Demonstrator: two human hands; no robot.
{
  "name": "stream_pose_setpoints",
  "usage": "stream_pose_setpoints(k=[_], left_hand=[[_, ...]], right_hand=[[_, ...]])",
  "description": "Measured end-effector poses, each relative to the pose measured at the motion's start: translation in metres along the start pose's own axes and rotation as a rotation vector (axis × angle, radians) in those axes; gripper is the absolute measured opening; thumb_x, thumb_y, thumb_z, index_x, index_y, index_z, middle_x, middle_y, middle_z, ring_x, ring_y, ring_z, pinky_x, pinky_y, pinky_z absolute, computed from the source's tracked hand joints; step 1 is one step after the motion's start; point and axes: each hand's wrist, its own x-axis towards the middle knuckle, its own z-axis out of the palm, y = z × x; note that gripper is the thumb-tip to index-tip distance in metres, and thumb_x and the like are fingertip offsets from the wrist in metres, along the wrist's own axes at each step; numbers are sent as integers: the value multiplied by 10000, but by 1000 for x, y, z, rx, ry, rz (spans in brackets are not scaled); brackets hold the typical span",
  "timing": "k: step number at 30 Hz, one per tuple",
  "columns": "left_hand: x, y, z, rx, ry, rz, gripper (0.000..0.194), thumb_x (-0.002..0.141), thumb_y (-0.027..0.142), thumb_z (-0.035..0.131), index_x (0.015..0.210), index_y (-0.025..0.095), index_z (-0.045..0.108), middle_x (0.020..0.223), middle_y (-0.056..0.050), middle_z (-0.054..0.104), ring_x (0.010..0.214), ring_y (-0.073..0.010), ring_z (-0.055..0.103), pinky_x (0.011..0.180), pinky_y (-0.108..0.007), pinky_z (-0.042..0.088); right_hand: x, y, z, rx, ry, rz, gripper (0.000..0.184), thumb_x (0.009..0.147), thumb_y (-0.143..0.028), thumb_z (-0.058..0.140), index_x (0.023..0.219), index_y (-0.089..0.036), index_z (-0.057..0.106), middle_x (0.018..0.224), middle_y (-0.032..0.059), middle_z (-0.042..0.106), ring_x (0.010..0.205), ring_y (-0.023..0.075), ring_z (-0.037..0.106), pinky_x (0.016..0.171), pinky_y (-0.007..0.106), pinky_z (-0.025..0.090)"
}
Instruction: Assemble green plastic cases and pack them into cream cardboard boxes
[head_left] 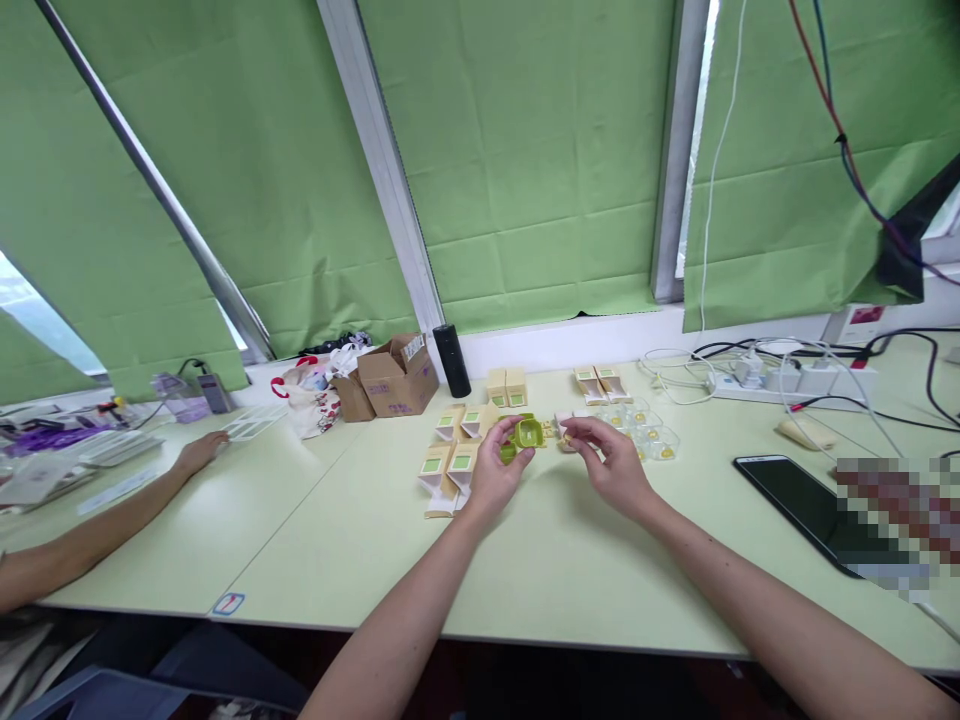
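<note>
My left hand (493, 472) is closed around a small olive-green plastic case (529, 433), tilted so its hollow square inside shows. Just right of it, my right hand (615, 468) has thumb and fingertips pinched together; a small pale piece seems to be at the tips, too small to name. Behind the fingertips lies a small pale box (564, 420), partly covered. Left of my left hand stand several open cream boxes with green windows (435, 466). A clear plastic tray (664, 440) with small yellow items in its cups sits beyond my right hand.
More cream boxes (507, 388) stand at the back, and open ones (600, 384) farther right. A black cylinder (451, 360) and cardboard box (397, 378) are by the wall. Right are a power strip (795, 384), cables and a phone (814, 505). A co-worker's hand (201, 453) rests left.
</note>
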Motion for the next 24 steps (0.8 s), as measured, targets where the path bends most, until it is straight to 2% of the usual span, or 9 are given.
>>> stream_pose_setpoints(k=[2, 6, 10, 17, 24], left_hand=[[-1, 2, 1, 10, -15, -12, 478, 843, 222, 781, 1303, 234, 653, 1369, -112, 712, 1303, -283, 655, 1044, -406, 503], [-5, 6, 4, 25, -44, -27, 481, 849, 222, 787, 1312, 246, 662, 1362, -106, 704, 1315, -282, 635, 1087, -433, 495], [-9, 10, 7, 55, -60, -35, 472, 852, 192, 787, 1307, 249, 675, 1343, -107, 706, 1309, -283, 633, 1135, -470, 472], [-11, 12, 8, 65, -76, -33, 470, 866, 211, 803, 1319, 250, 685, 1362, -111, 700, 1332, -295, 624, 1189, -506, 443], [-11, 9, 9, 80, -80, -37, 462, 863, 172, 797, 1308, 242, 695, 1337, -110, 697, 1300, -281, 646, 1195, -502, 449]], right_hand=[[2, -1, 1, 142, -2, 71, 267, 1004, -460, 641, 1096, -262, 794, 1096, 83, 746, 868, 221, 735, 801, 417, 661], [6, 4, -1, 321, 4, 260, 359, 877, -568, 788, 994, -230, 818, 905, 52, 754, 722, 201, 730, 752, 419, 664], [7, 8, -1, 441, 9, 404, 452, 771, -592, 883, 1001, -208, 819, 824, 52, 771, 713, 201, 721, 750, 413, 655], [8, 9, -1, 584, 11, 547, 477, 719, -626, 917, 784, -177, 768, 716, 45, 708, 652, 172, 663, 617, 331, 590], [8, 7, -4, 598, 31, 582, 476, 701, -617, 933, 796, -185, 758, 702, 19, 689, 589, 129, 618, 552, 277, 538]])
